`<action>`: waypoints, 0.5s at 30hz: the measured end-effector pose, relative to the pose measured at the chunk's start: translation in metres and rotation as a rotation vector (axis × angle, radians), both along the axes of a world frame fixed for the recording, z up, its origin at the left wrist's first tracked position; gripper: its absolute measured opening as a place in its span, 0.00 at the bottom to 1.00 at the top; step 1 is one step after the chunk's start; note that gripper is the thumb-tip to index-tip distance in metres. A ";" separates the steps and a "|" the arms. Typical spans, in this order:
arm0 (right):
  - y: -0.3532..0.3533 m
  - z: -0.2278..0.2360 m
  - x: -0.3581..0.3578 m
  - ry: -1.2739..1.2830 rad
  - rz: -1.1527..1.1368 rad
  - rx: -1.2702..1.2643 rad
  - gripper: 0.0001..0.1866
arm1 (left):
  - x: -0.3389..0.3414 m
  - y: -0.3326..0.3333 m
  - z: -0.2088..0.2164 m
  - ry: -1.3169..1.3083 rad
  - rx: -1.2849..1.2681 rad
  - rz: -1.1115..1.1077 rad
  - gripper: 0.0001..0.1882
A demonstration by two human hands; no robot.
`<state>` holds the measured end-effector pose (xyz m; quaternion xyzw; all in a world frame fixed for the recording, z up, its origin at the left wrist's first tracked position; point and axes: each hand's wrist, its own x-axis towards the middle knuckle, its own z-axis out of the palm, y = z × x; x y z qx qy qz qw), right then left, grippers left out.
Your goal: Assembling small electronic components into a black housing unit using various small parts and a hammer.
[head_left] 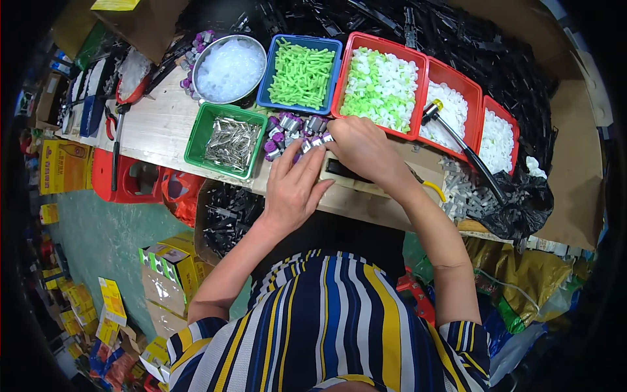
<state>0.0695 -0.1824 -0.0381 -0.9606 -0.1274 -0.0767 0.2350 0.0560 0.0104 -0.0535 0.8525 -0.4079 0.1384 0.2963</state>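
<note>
My left hand rests palm down at the front of a heap of small silver-and-purple cylindrical parts, its fingers stretched out and the thumb apart. Its fingertips touch the nearest pieces. Beside it, my right hand has its fingers bent and closed at a small silver-and-purple part; the back of the hand partly hides the grip. Left of the heap stands a green bin of thin metal pins. A dark block in a pale holder lies under my right wrist.
Behind are a metal bowl of clear pieces, a blue bin of green pieces, and red bins of white and green pieces. A hammer leans over the red bins. Grey parts and a black bag lie at right.
</note>
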 end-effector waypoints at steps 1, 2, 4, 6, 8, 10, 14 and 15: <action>0.000 -0.001 0.003 -0.003 0.005 0.017 0.11 | 0.004 0.000 -0.002 0.001 0.051 0.002 0.32; 0.000 -0.002 0.005 -0.005 0.009 0.034 0.11 | 0.004 0.001 -0.002 -0.002 0.053 0.002 0.32; 0.002 -0.004 0.005 -0.009 -0.004 0.074 0.10 | 0.004 0.001 -0.003 -0.015 0.125 0.029 0.33; 0.003 -0.006 0.005 -0.009 -0.018 0.113 0.10 | 0.004 0.002 -0.005 -0.024 0.128 0.044 0.33; 0.003 -0.008 0.004 0.019 -0.044 0.206 0.08 | 0.003 0.001 -0.006 -0.031 0.128 0.058 0.33; 0.007 -0.004 -0.002 0.000 -0.073 0.263 0.09 | 0.004 0.001 -0.006 -0.006 0.096 0.059 0.32; 0.013 0.013 -0.021 -0.121 -0.184 0.322 0.12 | 0.005 0.002 0.002 0.091 -0.072 0.058 0.30; 0.014 0.016 -0.024 -0.118 -0.180 0.319 0.12 | 0.006 0.001 0.008 0.207 -0.194 0.078 0.28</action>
